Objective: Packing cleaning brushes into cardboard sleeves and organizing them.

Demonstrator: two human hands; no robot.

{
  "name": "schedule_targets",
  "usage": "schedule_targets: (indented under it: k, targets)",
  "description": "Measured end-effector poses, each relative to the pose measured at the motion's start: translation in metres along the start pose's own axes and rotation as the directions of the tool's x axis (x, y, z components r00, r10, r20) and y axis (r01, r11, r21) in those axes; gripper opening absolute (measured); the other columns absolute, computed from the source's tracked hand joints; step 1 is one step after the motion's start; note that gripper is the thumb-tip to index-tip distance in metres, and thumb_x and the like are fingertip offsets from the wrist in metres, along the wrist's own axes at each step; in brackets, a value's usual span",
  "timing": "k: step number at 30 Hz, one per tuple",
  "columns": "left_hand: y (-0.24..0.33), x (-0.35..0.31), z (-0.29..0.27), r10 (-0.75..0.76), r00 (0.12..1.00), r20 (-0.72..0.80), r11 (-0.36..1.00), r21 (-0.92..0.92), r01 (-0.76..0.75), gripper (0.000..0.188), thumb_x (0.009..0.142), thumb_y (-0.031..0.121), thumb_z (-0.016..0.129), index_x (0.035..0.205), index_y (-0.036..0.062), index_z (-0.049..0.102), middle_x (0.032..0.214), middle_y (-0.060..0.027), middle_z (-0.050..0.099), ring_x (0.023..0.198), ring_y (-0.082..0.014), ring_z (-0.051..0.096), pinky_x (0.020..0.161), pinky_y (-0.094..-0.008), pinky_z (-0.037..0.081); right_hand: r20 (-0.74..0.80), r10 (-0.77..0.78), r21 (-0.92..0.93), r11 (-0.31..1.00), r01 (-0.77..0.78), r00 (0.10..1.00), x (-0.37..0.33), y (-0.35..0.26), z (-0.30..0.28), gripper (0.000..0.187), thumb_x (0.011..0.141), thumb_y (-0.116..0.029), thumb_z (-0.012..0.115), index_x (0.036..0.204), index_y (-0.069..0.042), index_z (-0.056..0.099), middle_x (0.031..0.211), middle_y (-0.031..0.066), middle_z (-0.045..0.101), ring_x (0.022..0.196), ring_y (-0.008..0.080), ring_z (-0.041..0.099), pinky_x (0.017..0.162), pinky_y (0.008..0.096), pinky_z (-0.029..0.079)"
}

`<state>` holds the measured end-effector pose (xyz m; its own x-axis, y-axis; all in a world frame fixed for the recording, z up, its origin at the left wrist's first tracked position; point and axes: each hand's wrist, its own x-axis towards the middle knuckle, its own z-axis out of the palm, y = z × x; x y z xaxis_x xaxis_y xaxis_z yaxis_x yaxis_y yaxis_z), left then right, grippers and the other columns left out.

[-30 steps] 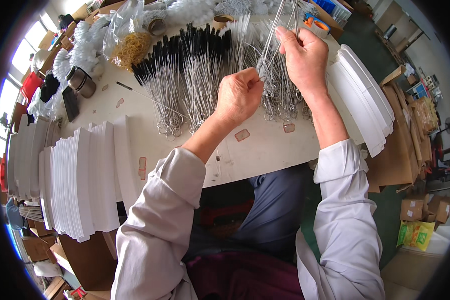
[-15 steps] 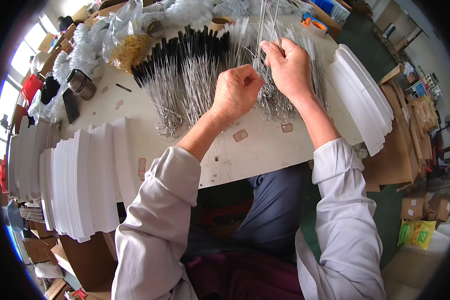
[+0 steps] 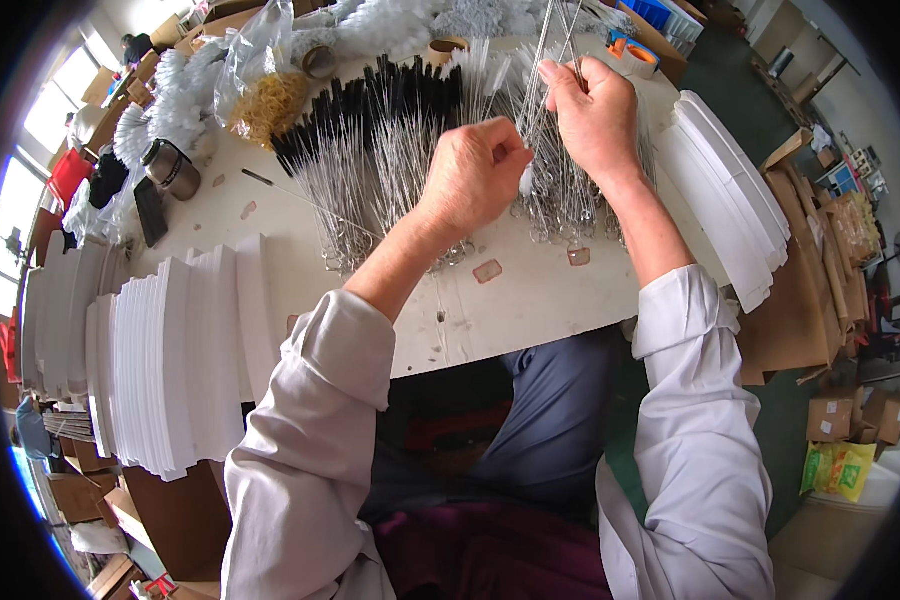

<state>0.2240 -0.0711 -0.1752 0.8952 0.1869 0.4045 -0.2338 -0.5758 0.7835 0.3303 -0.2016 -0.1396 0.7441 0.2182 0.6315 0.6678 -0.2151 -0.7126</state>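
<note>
Currently | right hand (image 3: pixel 598 118): fingers pinching thin wires (image 3: pixel 542 45) | left hand (image 3: pixel 473 172): fingers pressed together, contents unclear

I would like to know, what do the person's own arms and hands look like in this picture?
The left sleeve and right sleeve are pale grey, creased cloth, folded back into wide cuffs. The lower forearms are bare. The left hand and right hand wear no gloves, and no watch shows.
</note>
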Motion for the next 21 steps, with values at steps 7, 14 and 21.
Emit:
schedule_targets:
  k: [7, 14, 21]
  targets:
    - [0.003, -0.005, -0.001, 0.020, 0.999, 0.047, 1.000, -0.011, -0.020, 0.013, 0.088, 0.012, 0.074, 0.085, 0.0008, 0.068, 0.072, -0.0109, 0.069, 0.066, -0.0211, 0.068, 0.065, -0.0352, 0.054, -0.029, 0.050, -0.005, 0.999, -0.050, 0.998, 0.001, 0.005, -0.006, 0.037, 0.096, -0.027, 0.074, 0.070, -0.003, 0.061, 0.059, 0.0062, 0.066, 0.053, 0.0143, 0.060, 0.054, 0.0345, 0.048]
    - [0.006, 0.003, -0.005, 0.037, 0.999, 0.025, 0.999, -0.031, -0.036, 0.013, 0.090, 0.010, 0.074, 0.087, 0.0009, 0.066, 0.071, -0.0021, 0.066, 0.067, -0.0057, 0.057, 0.063, -0.0275, 0.050, 0.002, 0.034, -0.011, 0.999, -0.034, 0.999, -0.001, 0.002, 0.002, 0.036, 0.098, -0.027, 0.073, 0.072, -0.004, 0.063, 0.063, -0.0009, 0.064, 0.058, 0.0051, 0.052, 0.056, 0.0270, 0.043]
    - [0.006, -0.003, 0.001, 0.007, 0.999, 0.039, 0.999, -0.037, -0.006, 0.012, 0.092, 0.011, 0.072, 0.087, 0.0018, 0.067, 0.068, -0.0005, 0.063, 0.064, -0.0055, 0.055, 0.062, -0.0270, 0.048, -0.037, -0.091, -0.124, 0.989, 0.086, 0.995, 0.022, 0.005, -0.009, 0.039, 0.094, -0.029, 0.073, 0.071, -0.001, 0.058, 0.060, 0.0110, 0.067, 0.054, 0.0206, 0.065, 0.056, 0.0380, 0.051]
